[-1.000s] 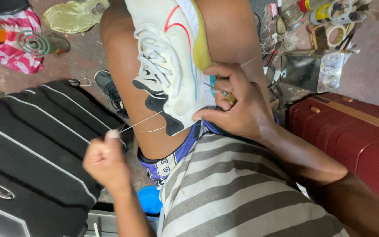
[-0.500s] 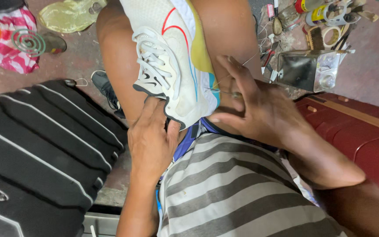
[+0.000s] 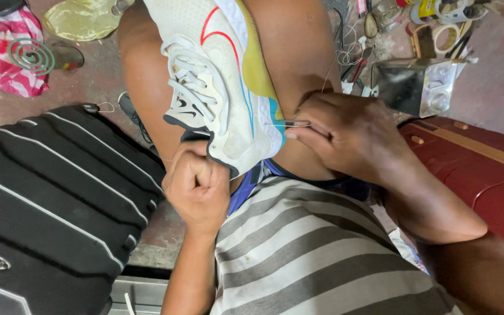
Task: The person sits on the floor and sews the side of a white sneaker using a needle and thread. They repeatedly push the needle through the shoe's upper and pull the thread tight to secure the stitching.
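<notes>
A white sneaker (image 3: 217,81) with white laces, a red curved line and a yellow and teal sole edge lies wedged between my bare thighs, heel toward me. My left hand (image 3: 196,186) is a closed fist at the heel collar, gripping the shoe's rear edge. My right hand (image 3: 342,131) pinches a thin metal needle (image 3: 290,123) whose tip enters the teal side of the sole near the heel. A pale thread (image 3: 326,73) runs up from that hand.
A black suitcase with white stripes (image 3: 48,204) lies at my left, a dark red case (image 3: 473,169) at my right. Tape rolls, tools and a metal box (image 3: 415,84) clutter the floor at the top right. A green coil (image 3: 30,55) sits on pink cloth at the top left.
My left hand pulled thread out to the left, then came back and closed on the shoe's heel. My right hand shifted from holding the sole to pushing the needle into its side.
</notes>
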